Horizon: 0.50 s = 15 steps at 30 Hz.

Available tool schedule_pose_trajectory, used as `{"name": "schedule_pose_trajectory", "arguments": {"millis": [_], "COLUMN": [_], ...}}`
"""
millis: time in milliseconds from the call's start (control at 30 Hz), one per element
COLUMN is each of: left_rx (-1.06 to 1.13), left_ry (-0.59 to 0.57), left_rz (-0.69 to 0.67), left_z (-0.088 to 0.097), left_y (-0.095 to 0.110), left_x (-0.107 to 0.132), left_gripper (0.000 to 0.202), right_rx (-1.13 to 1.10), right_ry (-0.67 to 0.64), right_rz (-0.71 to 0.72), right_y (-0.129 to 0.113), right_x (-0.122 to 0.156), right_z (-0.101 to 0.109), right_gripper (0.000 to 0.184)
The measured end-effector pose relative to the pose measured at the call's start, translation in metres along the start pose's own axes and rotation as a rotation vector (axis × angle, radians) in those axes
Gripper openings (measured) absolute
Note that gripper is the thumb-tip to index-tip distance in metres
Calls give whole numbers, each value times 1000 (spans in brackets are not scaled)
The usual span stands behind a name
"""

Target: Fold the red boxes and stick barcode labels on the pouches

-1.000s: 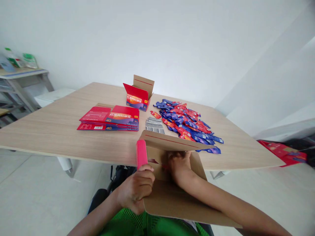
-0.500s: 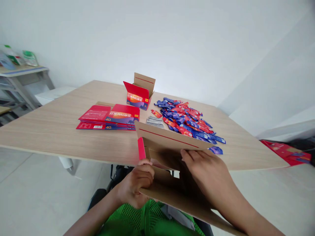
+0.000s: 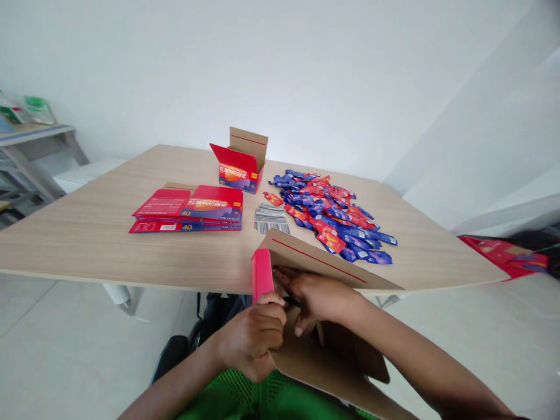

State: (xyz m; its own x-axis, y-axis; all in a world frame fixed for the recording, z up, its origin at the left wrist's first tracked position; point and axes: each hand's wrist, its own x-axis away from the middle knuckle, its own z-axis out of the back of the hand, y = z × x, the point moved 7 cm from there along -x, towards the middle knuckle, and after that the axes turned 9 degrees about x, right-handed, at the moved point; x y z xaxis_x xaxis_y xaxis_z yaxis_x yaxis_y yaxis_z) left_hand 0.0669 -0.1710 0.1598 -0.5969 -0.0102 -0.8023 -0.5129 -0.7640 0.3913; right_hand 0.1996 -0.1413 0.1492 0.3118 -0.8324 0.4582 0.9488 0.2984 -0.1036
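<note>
Over my lap, at the table's front edge, a cardboard box [image 3: 324, 256] is opened out with its brown inside toward me. My left hand [image 3: 256, 338] is closed around the box's left side, just below a red end flap [image 3: 262, 273]. Reaching inside the box, my right hand [image 3: 312, 297] has its fingers stretched apart near the left inner wall; part of the fingertips is hidden in shadow. It grips nothing that I can see. The bottom of the box is partly hidden by my right forearm.
Flat red boxes [image 3: 188, 210] lie stacked on the table [image 3: 87, 233]. Behind them stands an assembled red box [image 3: 238, 175] with raised flaps. Barcode labels [image 3: 271, 220] lie beside a heap of red and blue sachets [image 3: 332, 213]. A side desk [image 3: 39, 133] holds bottles and a packet.
My right hand has moved left and deeper into the box, toward its left end. The box has shifted slightly right and its red end flap shows more. My left hand keeps its hold.
</note>
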Motion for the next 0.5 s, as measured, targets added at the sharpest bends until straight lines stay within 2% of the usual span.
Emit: {"name": "schedule_pose_trajectory", "arguments": {"millis": [100, 167, 233, 300, 400, 500], "left_rx": [-72, -141, -199, -232, -230, -184], "left_ry": [18, 60, 94, 130, 186, 231], "left_rz": [40, 73, 75, 63, 64, 63], "left_z": [17, 31, 41, 47, 53, 55], "left_y": [5, 8, 11, 12, 8, 6], "left_x": [9, 17, 25, 29, 30, 28], "left_gripper": [40, 37, 33, 30, 28, 31], "right_rx": [-128, -177, -178, -108, 68, 184], "right_ry": [-184, -200, -148, -37, 141, 166], "right_rz": [-108, -111, -50, -2, 10, -21], "right_y": [39, 54, 55, 48, 33, 22], "right_x": [-20, -25, -28, -32, -41, -48], "right_z": [-27, -37, -42, -40, -31, -27], "right_gripper": [137, 147, 147, 130, 91, 71]}}
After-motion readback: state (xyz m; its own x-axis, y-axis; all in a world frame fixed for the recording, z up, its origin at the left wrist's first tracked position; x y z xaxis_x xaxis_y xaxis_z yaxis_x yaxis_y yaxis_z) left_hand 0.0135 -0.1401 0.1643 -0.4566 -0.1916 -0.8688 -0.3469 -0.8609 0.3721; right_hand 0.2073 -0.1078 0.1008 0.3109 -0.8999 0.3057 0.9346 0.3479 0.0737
